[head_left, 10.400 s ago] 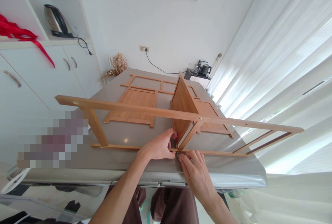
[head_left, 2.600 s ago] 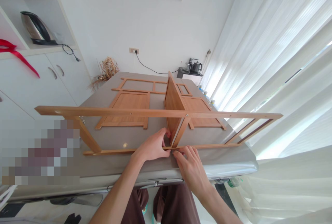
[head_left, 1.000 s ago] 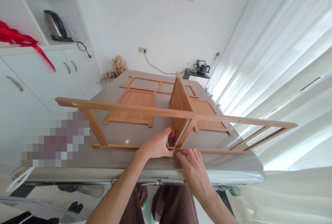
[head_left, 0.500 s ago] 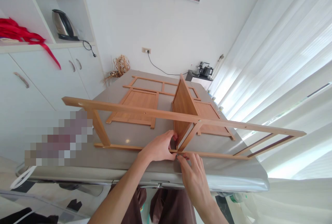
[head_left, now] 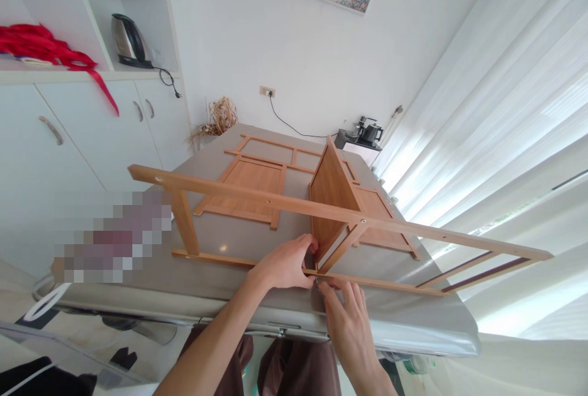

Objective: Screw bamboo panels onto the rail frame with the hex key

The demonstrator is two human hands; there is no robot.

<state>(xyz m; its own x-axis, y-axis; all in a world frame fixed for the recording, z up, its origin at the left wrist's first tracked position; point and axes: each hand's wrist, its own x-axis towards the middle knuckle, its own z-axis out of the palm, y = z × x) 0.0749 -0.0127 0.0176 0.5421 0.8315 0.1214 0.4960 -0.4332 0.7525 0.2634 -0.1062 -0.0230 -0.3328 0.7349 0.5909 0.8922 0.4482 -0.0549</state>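
Note:
A long wooden frame [head_left: 294,203] stands on its edge across the near part of the table, with crosspieces between its two rails. Behind it a wooden panel [head_left: 333,197] stands upright, meeting the frame at the middle crosspiece. My left hand [head_left: 282,264] is closed around that lower joint, thumb on the near side and fingers against the panel. Just right of it, my right hand [head_left: 346,301] pinches at the outer face of the lower rail. Between its fingertips is a small dark metal piece, too small to name.
Two flat wooden panels, one on the left [head_left: 243,188] and one on the right [head_left: 379,218], and a ladder-like frame [head_left: 261,157] lie on the grey table [head_left: 220,273]. A blurred patch covers something at the left edge. Curtains hang right; a kettle [head_left: 131,41] sits on a shelf.
The view has turned slightly, shifting most of the scene a little right. Both hands stay at the same joint, with the right fingertips slightly lower beneath the rail.

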